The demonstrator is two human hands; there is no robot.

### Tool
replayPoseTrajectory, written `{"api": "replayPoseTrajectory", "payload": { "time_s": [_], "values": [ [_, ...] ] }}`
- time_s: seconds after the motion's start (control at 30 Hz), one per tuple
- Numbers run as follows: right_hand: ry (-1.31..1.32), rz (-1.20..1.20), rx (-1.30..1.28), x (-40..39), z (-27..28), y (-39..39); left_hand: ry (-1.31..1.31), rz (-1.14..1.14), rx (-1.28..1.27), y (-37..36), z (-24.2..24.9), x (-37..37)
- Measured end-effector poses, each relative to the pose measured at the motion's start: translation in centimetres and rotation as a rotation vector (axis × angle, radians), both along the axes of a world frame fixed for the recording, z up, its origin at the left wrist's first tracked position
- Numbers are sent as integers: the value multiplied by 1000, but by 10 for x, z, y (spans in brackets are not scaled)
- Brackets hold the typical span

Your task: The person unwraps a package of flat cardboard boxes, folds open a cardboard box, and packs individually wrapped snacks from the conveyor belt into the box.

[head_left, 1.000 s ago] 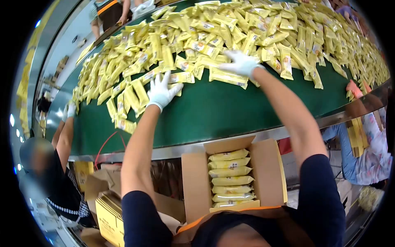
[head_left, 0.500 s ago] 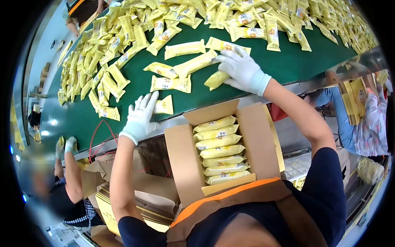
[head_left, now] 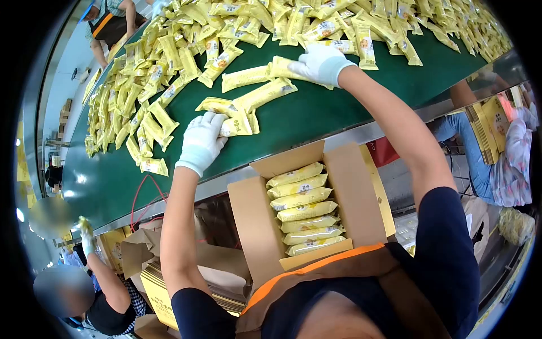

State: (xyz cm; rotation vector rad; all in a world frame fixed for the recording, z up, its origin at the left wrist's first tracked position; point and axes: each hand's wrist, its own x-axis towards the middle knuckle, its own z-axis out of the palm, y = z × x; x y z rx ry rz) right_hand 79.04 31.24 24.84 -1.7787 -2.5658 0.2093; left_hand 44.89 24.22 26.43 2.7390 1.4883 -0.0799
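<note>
In the head view, my left hand [head_left: 202,140], in a white glove, is closed on the end of a yellow snack packet [head_left: 237,125] at the near side of the green belt. This packet overlaps others beneath it. Farther out, my gloved right hand [head_left: 323,62] has its fingers curled over another yellow packet [head_left: 282,66]; its fingertips are partly hidden. Between the hands lies a loose packet [head_left: 265,93]. Below, right in front of my body, an open cardboard box [head_left: 357,192] holds a row of several yellow packets [head_left: 302,198], lying side by side.
A large heap of packets [head_left: 169,48] covers the far and left parts of the green belt [head_left: 384,90]. Flat cartons [head_left: 161,291] stand at lower left. One co-worker's gloved hand [head_left: 87,240] is at left; another person [head_left: 505,169] is at right beside stacked cartons [head_left: 483,133].
My left hand moved forward and right, closing on the near packet and bringing it over its neighbour. My right hand moved away from me and left, onto a farther packet.
</note>
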Motion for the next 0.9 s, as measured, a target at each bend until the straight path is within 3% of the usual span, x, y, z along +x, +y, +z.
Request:
{"api": "replayPoseTrajectory", "payload": {
  "time_s": [0.07,0.17,0.23,0.33,0.43,0.47,0.5,0.53,0.6,0.67,0.73,0.83,0.9],
  "values": [
    [100,106,82,1,0,-22,59,-9,33,-3,-1,-6],
    [128,33,-104,1,31,-66,-29,55,-31,-22,1,-20],
    [108,211,350,27,15,-81,-111,110,-67,-34,-4,-27],
    [-102,-11,205,43,-1,-101,-203,73,5,-39,-15,-18],
    [343,-20,53,49,0,-104,-270,279,-159,-35,-9,-8],
    [583,-71,-196,43,22,-109,-314,373,-242,-36,-3,-6],
    [821,-118,-453,40,50,-116,-564,349,-302,-30,-27,-29],
    [1057,-164,-724,33,74,-125,-1005,322,-511,-39,-16,-29],
    [1111,185,-889,19,90,-150,-1440,502,-874,-58,21,-29],
    [630,621,-383,-18,84,-184,-1597,491,-948,-74,46,-21],
    [102,673,-246,-62,82,-227,-1711,418,-971,-85,57,-5],
    [90,642,-164,-80,38,-271,-1704,320,-1067,-101,66,16],
    [86,638,-215,-72,40,-283,-1396,219,-891,-112,65,30]
  ]
}}
